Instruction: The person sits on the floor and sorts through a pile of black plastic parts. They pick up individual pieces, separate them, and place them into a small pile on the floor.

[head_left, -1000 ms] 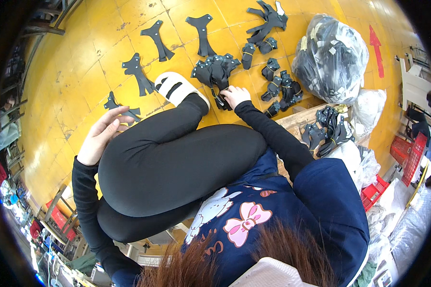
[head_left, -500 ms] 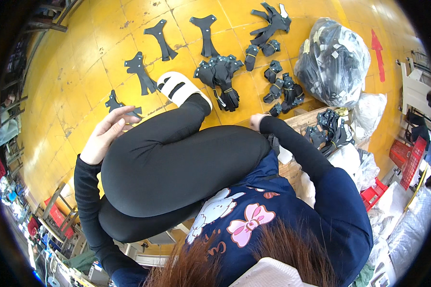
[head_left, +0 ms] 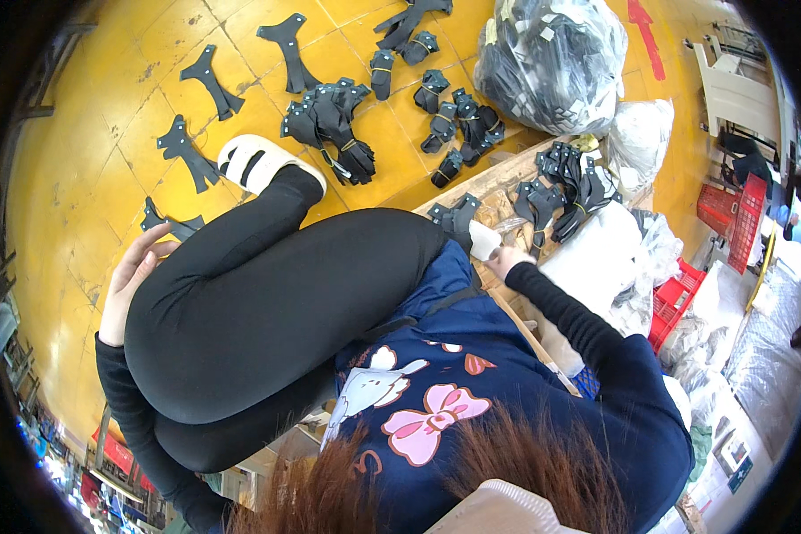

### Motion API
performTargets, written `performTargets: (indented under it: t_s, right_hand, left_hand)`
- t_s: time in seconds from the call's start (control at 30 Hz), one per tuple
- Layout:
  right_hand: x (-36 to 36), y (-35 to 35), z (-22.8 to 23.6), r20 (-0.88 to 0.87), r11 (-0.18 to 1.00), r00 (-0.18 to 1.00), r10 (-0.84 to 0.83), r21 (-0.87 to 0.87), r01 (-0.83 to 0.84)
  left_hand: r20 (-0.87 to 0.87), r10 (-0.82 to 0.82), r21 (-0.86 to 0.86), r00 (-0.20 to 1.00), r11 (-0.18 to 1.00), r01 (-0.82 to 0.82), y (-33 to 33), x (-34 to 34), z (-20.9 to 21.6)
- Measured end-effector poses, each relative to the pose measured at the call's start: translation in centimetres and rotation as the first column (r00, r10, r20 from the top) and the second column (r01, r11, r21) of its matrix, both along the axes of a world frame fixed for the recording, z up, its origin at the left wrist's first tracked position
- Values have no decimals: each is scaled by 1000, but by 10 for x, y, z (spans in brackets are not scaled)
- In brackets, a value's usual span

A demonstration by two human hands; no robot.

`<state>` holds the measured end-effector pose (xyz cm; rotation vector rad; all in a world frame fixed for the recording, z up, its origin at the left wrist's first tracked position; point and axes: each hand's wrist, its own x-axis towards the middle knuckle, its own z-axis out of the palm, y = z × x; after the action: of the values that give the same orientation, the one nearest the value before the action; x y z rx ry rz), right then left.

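My right hand is curled at the white card, grip unclear; the card's right against black straps beside my thigh. A careless tug could drag those along! Left hand: fingers loosely spread.

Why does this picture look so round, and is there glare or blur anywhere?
Head view: fisheye distortion bends straight edges, and black rounds off the corners; head view: white glare streaks the filled clear plastic bag; head view: the left hand looks fairly clear, while the right hand is too small to judge finely.
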<state>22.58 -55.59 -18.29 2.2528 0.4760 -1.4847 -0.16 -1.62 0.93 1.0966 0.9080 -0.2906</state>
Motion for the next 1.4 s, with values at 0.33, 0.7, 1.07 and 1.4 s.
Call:
performTargets:
  t_s: [0.33, 0.7, 1.07, 1.4]
  right_hand:
    - [-53, -4, -34, 123, 943, 962, -244, 261, 206]
    - [2, -2, -20, -601, 399, 505, -619, 313, 862]
    - [37, 22, -18, -456, 716, 723, -519, 229, 659]
    - [120, 193, -12, -675, 288, 623, -395, 552, 782]
  left_hand:
    - [-1, -28, 55, 1000, 998, 28, -5, 4, 6]
    - [4, -7, 30, 1000, 1000, 6, -8, 6, 9]
    - [12, -44, 12, 999, 999, 43, -2, 4, -7]
    - [11, -198, 195, 980, 962, 193, 11, -5, -4]
